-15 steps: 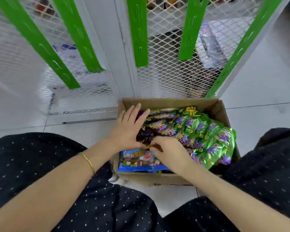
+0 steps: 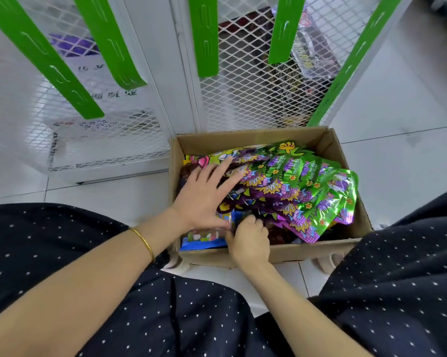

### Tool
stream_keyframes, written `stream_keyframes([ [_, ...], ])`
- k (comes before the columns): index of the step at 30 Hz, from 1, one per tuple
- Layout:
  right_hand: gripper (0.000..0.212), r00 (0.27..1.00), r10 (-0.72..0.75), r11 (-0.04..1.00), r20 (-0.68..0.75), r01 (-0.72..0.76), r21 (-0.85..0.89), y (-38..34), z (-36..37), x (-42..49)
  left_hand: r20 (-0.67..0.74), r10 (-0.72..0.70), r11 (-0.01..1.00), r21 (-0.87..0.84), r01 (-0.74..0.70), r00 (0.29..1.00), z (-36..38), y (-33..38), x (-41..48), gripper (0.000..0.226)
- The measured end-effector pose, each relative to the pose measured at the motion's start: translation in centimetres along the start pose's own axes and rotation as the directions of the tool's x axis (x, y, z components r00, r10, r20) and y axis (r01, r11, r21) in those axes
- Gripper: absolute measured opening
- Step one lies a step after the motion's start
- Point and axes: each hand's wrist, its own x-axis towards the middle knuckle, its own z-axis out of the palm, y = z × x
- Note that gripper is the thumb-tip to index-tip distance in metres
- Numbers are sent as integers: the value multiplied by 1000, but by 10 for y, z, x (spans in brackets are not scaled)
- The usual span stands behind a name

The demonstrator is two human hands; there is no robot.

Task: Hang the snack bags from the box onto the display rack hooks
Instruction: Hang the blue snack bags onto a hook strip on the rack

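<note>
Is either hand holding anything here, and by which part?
The right hand pinches the snack bags at their near ends; the left hand only rests flat on them.

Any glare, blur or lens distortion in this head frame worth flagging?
Head view: the wide lens splays the green strips outward; the foil snack bags glint with glare; slight blur where the left hand and right hand meet; lighting otherwise even.

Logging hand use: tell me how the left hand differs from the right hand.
The left hand lies flat, fingers straight and spread, on the purple-green snack bags; the right hand has curled fingers. The left hand reaches deeper into the cardboard box; the right hand sits at its near edge. Only the left wrist wears a gold bangle. Both touch bags in the box.
</note>
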Motion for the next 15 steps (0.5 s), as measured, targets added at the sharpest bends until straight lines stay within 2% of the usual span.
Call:
stream_keyframes([
  [3,58,998,57,996,6,-57,72,2,1,3,21,-59,998,12,58,998,-3,0,7,109],
  [7,66,991,124,989,47,-127,73,1,2,5,0,-151,986,-70,151,988,-22,-19,26,84],
  [10,75,975,206,960,86,-218,174,-6,-2,11,72,-101,990,-86,107,992,-20,-24,32,85],
  [12,77,957,249,908,149,-284,308,-11,-3,16,145,-50,996,-62,60,988,-17,-21,32,91],
  [15,84,930,276,747,242,-366,554,-20,1,23,153,-58,996,-61,68,986,-15,-20,36,88],
])
